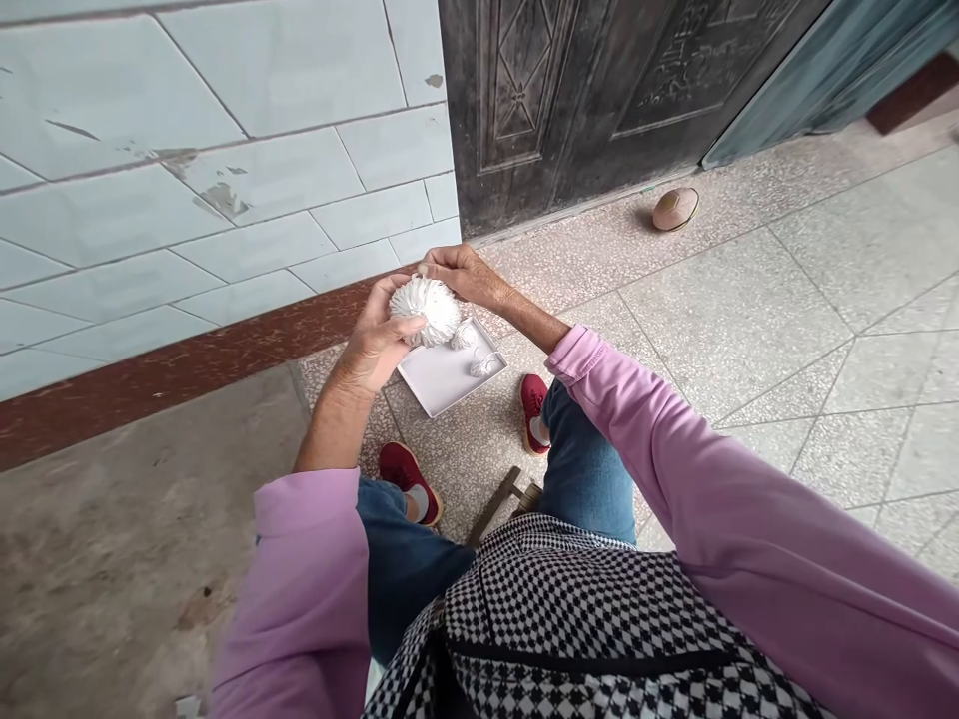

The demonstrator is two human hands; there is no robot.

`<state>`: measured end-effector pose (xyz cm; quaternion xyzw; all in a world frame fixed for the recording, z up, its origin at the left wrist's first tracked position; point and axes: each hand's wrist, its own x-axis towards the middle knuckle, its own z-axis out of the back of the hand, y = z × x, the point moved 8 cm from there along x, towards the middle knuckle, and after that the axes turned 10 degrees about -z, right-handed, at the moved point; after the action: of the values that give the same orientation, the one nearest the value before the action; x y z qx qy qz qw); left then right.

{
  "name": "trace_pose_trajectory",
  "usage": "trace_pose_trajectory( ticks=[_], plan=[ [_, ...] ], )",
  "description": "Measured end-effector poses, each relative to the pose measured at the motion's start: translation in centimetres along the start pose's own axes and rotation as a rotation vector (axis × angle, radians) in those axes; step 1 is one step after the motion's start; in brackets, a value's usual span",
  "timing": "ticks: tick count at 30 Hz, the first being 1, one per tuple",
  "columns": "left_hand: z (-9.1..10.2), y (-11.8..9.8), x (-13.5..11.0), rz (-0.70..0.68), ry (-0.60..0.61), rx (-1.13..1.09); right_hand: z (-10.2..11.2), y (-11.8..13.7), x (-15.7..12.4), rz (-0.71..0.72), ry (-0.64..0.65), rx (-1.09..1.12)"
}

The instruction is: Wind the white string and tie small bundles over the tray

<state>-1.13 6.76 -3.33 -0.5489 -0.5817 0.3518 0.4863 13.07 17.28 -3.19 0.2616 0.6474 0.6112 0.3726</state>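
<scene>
A white ruffled ball (429, 308) of folded paper or fabric is cupped in my left hand (379, 340), fingers wrapped round its left side. My right hand (463, 273) pinches at the top of the ball, fingers pressed together on a small piece I cannot make out. Below the hands a white flat tray (442, 377) lies on the floor with two small white pieces (474, 350) in it. I sit with pink sleeves, blue jeans and red shoes.
A tiled wall stands at the left and a dark carved door (599, 90) ahead. A brown ball (675, 209) lies by the door sill. A wooden stool leg (494, 504) shows between my knees. The terrazzo floor stretches to the right.
</scene>
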Motion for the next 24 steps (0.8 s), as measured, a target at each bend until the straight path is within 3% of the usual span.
trace_pose_trajectory(
  ticks=[4,8,16,24],
  plan=[
    [-0.6,0.3,-0.9,0.071,-0.053,0.109,0.2,-0.2,-0.2,-0.039,-0.073,0.052],
    [-1.5,0.9,-1.8,0.196,-0.005,0.152,0.5,0.5,-0.9,-0.060,-0.108,0.064],
    [-2.1,0.8,-1.2,0.157,-0.073,0.043,1.0,0.8,-0.8,-0.056,-0.101,0.053],
    [-2.1,0.8,-1.3,0.182,-0.019,0.111,0.8,0.4,-0.5,-0.031,-0.064,0.064]
  ],
)
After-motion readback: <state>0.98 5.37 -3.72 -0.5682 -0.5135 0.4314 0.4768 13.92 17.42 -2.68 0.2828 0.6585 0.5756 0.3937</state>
